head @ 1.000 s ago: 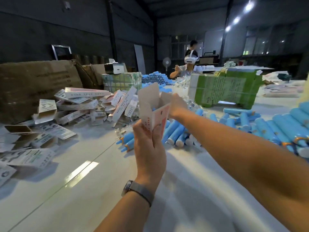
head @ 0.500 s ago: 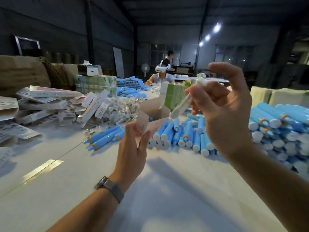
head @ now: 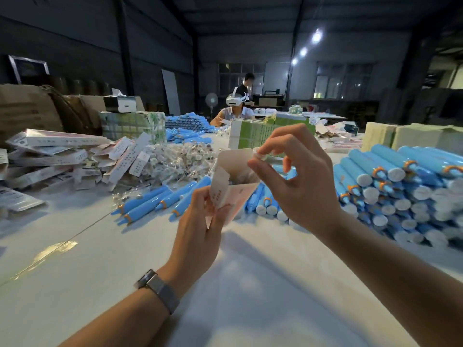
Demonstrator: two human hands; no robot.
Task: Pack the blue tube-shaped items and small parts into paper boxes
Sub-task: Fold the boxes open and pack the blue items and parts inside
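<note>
My left hand [head: 200,221] grips a pink-and-white paper box [head: 231,186] by its lower end, tilted with its open top flaps up. My right hand [head: 298,181] pinches the end of a small clear plastic-wrapped part [head: 258,154] between thumb and forefinger at the box mouth; most of the part is down inside the box. Blue tubes [head: 160,201] with orange collars lie on the white table [head: 125,259] behind the box. A big stack of blue tubes [head: 400,186] is at the right.
Flat and folded paper boxes [head: 62,156] are heaped at the left. A pile of clear bagged small parts [head: 183,159] lies mid-table. Green cartons [head: 253,132] stand behind. A person wearing a headset [head: 235,107] sits at the far end, with another person standing behind.
My right hand came back from the tube pile with a clear-wrapped part, and has lowered it into the box mouth. The view has turned to the right.
</note>
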